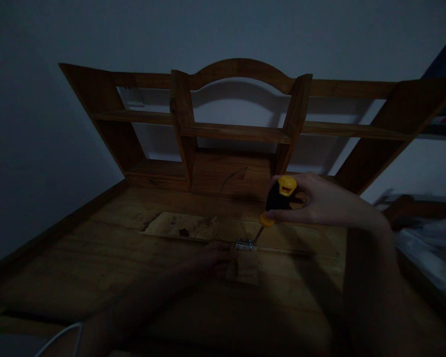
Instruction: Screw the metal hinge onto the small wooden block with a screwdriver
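My right hand is wrapped round the black and yellow handle of a screwdriver. The screwdriver tilts, its thin shaft running down and left to the right edge of a small shiny metal fitting. Screw holes or screw heads show on that fitting; whether it is a hinge or a latch I cannot tell. It sits at the edge of a long recess in the wooden desktop, over a small pale wooden piece. From the left, my left hand lies low on the desktop, fingertips pressed against the fitting; dimness hides their exact grip.
The wooden desktop has a shallow recess, with a rough light patch at its left part. Behind rises a wooden shelf hutch against the wall. Crumpled plastic lies at the right, beyond the desk edge. Light is dim.
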`<state>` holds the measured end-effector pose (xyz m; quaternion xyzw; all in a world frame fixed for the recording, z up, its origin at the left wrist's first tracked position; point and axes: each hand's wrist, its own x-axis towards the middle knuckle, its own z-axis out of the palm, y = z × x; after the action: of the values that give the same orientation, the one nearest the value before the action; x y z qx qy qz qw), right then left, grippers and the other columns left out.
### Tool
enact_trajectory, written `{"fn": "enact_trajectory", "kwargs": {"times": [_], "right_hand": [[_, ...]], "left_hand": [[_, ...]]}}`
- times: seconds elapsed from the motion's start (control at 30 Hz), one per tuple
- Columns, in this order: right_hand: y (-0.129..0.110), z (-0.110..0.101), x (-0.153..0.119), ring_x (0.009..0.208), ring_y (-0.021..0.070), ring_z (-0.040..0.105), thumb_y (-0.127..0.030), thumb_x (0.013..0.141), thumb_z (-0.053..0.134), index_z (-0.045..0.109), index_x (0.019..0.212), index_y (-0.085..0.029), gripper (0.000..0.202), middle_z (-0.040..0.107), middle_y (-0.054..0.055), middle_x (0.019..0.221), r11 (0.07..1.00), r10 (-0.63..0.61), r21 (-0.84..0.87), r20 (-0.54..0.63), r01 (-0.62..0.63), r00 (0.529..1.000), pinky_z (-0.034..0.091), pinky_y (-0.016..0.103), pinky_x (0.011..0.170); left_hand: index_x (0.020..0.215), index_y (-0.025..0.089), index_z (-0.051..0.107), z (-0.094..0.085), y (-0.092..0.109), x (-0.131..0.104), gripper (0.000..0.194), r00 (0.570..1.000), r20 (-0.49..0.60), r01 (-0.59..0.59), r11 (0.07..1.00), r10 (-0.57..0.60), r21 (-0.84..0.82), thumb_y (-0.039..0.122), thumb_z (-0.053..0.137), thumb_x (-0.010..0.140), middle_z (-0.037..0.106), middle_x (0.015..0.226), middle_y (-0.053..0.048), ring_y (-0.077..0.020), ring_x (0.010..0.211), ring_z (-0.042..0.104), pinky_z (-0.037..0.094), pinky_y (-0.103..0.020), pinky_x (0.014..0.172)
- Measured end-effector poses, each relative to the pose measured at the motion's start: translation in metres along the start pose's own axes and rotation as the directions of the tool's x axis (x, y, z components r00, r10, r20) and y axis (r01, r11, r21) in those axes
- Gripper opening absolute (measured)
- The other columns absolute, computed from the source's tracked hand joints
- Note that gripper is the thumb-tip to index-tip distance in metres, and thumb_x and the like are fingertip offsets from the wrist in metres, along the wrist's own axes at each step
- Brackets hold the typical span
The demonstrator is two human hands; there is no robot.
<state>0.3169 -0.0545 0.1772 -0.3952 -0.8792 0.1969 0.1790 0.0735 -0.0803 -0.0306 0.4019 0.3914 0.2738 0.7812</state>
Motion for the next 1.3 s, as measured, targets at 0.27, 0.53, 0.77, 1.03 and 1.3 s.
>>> {"fn": "enact_trajectory", "kwargs": {"times": [0.27,0.53,0.77,1.03,1.3], "right_hand": [[-0.0034,0.0024,0.0029,0.063,0.0151,0.058,-0.048,0.078,0.069,0.064,0.084,-0.02,0.029,0.065,-0.001,0.073,0.999,-0.036,0.026,0.017,0.035,0.999,0.041,0.025,0.052],[-0.0016,0.0033,0.0058,0.062,0.0152,0.058,-0.05,0.076,0.07,0.066,0.086,-0.02,0.032,0.066,0.0,0.072,1.0,-0.008,0.03,0.021,0.008,1.0,0.04,0.025,0.053],[-0.0041,0.0005,0.0047,0.064,0.0152,0.059,-0.046,0.078,0.069,0.066,0.088,-0.02,0.029,0.067,0.0,0.075,0.999,-0.037,0.021,0.039,0.036,0.999,0.041,0.025,0.053],[-0.0018,0.0013,0.0053,0.062,0.0155,0.06,-0.048,0.075,0.07,0.067,0.087,-0.019,0.031,0.067,0.0,0.073,1.0,-0.017,0.023,0.009,0.017,1.0,0.042,0.025,0.052],[0.0034,0.0043,0.0094,0.06,0.0149,0.059,-0.053,0.076,0.069,0.065,0.084,-0.018,0.036,0.067,0.001,0.072,1.0,0.008,0.014,0.002,-0.008,1.0,0.04,0.025,0.051]], "left_hand": [[0.079,0.01,0.064,0.0022,0.0014,-0.0005,0.036,1.0,0.029,-0.009,1.0,0.009,-0.001,0.042,0.079,0.07,0.045,0.05,0.007,-0.0032,0.038,0.028,0.019,-0.021,0.039],[0.081,0.01,0.065,0.0019,-0.0006,0.0004,0.034,0.999,0.049,-0.018,1.0,0.019,-0.02,0.039,0.078,0.072,0.043,0.05,0.007,-0.0027,0.039,0.027,0.019,-0.02,0.04],[0.084,0.009,0.066,0.0019,0.0006,-0.0008,0.038,1.0,0.017,-0.001,1.0,0.0,0.007,0.041,0.079,0.07,0.049,0.056,0.004,-0.0029,0.041,0.03,0.019,-0.021,0.041],[0.079,0.01,0.064,0.0057,0.0043,-0.0029,0.034,1.0,0.02,0.002,1.0,-0.002,0.026,0.04,0.077,0.074,0.041,0.048,0.008,-0.003,0.038,0.025,0.018,-0.02,0.039],[0.084,0.01,0.065,0.0041,0.0019,-0.003,0.036,1.0,0.019,-0.005,1.0,0.005,-0.017,0.039,0.08,0.071,0.044,0.055,0.007,-0.0026,0.041,0.027,0.02,-0.02,0.041]]}}
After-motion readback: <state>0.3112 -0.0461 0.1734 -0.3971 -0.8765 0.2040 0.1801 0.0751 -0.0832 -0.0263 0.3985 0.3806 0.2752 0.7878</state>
